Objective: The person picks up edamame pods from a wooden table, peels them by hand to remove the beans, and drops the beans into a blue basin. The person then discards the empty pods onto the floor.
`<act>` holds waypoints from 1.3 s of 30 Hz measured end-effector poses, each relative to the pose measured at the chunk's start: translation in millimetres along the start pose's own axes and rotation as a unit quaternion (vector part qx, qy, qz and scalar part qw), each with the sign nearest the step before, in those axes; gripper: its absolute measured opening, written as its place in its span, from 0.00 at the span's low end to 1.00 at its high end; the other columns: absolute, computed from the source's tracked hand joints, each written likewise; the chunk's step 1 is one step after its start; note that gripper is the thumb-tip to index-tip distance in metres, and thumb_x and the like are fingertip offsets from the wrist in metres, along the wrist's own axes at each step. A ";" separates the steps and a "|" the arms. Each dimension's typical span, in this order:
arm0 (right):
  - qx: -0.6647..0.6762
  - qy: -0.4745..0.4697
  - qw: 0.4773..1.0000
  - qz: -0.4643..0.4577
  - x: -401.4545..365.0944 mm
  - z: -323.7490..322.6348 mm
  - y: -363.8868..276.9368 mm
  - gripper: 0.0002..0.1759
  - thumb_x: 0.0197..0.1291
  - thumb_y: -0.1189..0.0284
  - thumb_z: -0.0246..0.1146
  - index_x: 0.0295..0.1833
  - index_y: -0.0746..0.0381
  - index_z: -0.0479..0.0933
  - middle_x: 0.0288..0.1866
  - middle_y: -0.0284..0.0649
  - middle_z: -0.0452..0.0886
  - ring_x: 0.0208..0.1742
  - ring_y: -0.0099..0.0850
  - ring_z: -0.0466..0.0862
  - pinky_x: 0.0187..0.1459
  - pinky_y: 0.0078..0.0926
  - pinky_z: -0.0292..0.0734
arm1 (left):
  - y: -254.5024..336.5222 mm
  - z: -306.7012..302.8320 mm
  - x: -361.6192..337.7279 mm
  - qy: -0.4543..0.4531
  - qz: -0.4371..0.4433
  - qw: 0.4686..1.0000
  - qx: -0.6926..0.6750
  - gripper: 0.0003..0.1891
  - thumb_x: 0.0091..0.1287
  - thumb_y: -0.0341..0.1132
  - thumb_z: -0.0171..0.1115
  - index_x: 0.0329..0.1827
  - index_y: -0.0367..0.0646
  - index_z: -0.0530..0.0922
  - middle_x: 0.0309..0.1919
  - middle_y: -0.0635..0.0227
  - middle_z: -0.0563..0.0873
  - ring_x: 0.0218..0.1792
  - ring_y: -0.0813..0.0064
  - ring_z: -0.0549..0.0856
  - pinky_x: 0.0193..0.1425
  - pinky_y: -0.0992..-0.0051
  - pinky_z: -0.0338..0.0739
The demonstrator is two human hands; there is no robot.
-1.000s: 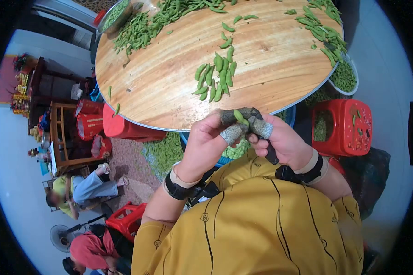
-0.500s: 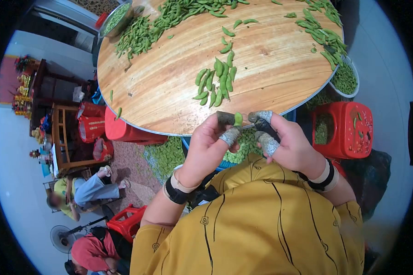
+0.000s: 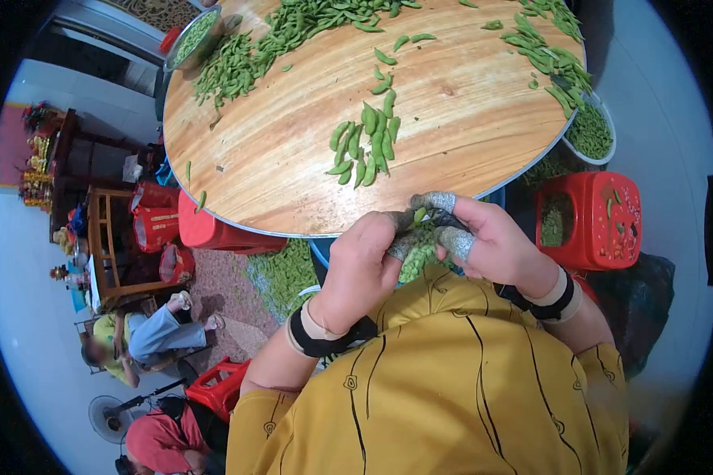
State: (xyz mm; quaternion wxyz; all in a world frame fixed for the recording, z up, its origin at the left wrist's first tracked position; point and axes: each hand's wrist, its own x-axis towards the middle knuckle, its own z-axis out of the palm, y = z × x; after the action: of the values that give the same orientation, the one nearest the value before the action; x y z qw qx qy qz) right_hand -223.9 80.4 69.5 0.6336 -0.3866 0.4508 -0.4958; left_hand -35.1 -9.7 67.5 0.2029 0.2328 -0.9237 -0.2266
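My left hand (image 3: 362, 255), with dark and grey wraps on its fingertips, is closed on a green edamame pod (image 3: 420, 214), mostly hidden by the fingers. My right hand (image 3: 491, 236), its fingers wrapped in silvery tape, meets the left one at the pod. Something dark shows between its pinched fingers, but I cannot make out what it is. Below the hands, pale green shelled beans (image 3: 421, 260) lie in a blue container (image 3: 320, 252). Just beyond the hands, a small group of pods (image 3: 370, 138) rests on the round wooden table (image 3: 269, 170).
Pod heaps (image 3: 261, 57) cover the table's far side; more pods (image 3: 543, 55) lie right. A metal bowl of beans (image 3: 195, 38) stands far left. Red stools (image 3: 614, 222) flank the table, beside a white tub (image 3: 602, 154). Two people sit at the lower left near a fan (image 3: 109, 419).
Both hands have drawn together around the pod, and the left fingers now cover most of it. The view has shifted slightly, moving the table a little left.
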 end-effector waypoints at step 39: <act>-0.515 0.080 0.841 -0.144 13.3 14.2 23.6 0.15 0.45 0.71 0.66 0.38 0.64 0.73 0.30 0.50 0.76 0.35 0.52 0.78 0.35 0.42 0.74 | -5.5 0.8 -23.6 -0.141 -0.275 0.833 -0.459 0.11 0.66 0.24 0.49 0.48 0.34 0.75 0.32 0.68 0.81 0.30 0.80 0.79 0.36 0.77 0.75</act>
State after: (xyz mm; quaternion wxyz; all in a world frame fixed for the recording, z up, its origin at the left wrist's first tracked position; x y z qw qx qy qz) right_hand -202.4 73.0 49.2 0.2268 -0.6765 0.6298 -0.3069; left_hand -14.5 -1.5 57.7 0.0833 0.3232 -0.6301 -0.7011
